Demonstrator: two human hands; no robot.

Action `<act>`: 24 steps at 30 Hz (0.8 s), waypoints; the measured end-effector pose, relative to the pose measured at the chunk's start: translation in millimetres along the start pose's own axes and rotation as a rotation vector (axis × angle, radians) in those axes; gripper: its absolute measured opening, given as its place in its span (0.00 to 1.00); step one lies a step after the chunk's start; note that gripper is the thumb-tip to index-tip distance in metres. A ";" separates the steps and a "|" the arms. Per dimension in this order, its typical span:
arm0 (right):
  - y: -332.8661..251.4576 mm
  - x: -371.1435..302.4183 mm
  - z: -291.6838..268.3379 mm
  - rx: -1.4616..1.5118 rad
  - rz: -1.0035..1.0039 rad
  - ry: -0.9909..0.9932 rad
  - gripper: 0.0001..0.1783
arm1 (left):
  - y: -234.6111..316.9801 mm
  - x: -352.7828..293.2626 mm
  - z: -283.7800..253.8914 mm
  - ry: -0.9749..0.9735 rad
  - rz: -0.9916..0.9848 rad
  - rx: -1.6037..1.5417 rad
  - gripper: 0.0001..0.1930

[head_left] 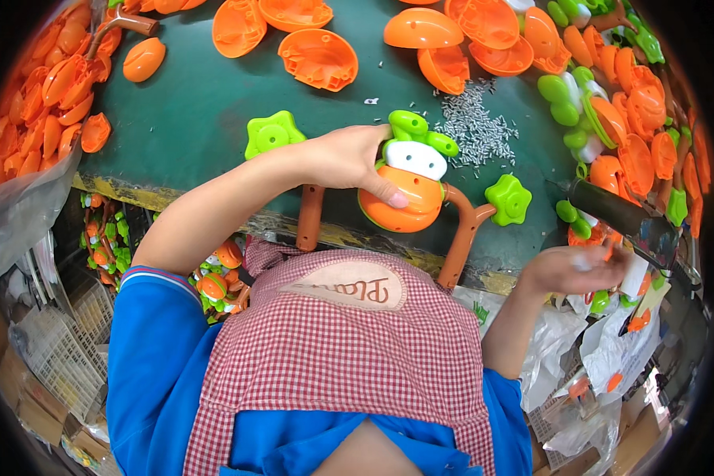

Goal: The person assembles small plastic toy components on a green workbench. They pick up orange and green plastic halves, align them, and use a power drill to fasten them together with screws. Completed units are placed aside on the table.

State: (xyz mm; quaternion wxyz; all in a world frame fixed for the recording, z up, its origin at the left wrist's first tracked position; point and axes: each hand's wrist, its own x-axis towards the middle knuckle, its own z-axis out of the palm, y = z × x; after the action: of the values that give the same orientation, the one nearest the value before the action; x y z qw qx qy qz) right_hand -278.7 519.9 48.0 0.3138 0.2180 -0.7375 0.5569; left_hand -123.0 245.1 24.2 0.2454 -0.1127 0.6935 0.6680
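My left hand (349, 163) grips a toy figure by its left side, thumb across the front. The figure has a round orange body (408, 202), a white eye piece (415, 159) with two dark holes and a green top (408, 125). Brown branch-like arms extend from both sides over the table edge. A green star-shaped knob (508, 199) sits at the right branch, and another green knob (273, 135) is beside my left forearm. My right hand (577, 270) is off to the right, just below a black cylindrical tool (611, 213). Its fingers are blurred.
Small metal screws (477, 123) lie heaped on the green tabletop (190, 111). Orange half shells (319, 59) rest along the back. Orange parts (51, 103) pile up at the left, with mixed orange, green and white parts (639, 111) at the right. Plastic bags (551, 341) hang lower right.
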 end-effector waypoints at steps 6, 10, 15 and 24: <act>61.3 30.8 -6.9 0.306 0.214 -0.145 0.40 | -2.6 4.1 -0.2 -0.044 0.002 -0.063 0.43; 50.1 29.8 6.3 0.599 0.318 -0.371 0.47 | 27.6 -3.5 -5.2 0.082 -0.147 0.328 0.45; 22.7 42.5 29.0 0.555 0.306 -0.456 0.42 | 20.2 -17.1 -5.2 0.214 -0.143 0.470 0.48; -4.5 11.0 38.7 0.806 0.401 -0.534 0.44 | 27.3 -8.4 7.6 0.161 -0.093 0.447 0.44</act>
State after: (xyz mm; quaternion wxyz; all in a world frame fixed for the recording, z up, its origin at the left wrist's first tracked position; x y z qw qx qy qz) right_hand -291.9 481.9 51.7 -0.1070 0.3103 -0.5463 0.7706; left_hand -127.6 253.4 52.2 0.2388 -0.1402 0.8355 0.4747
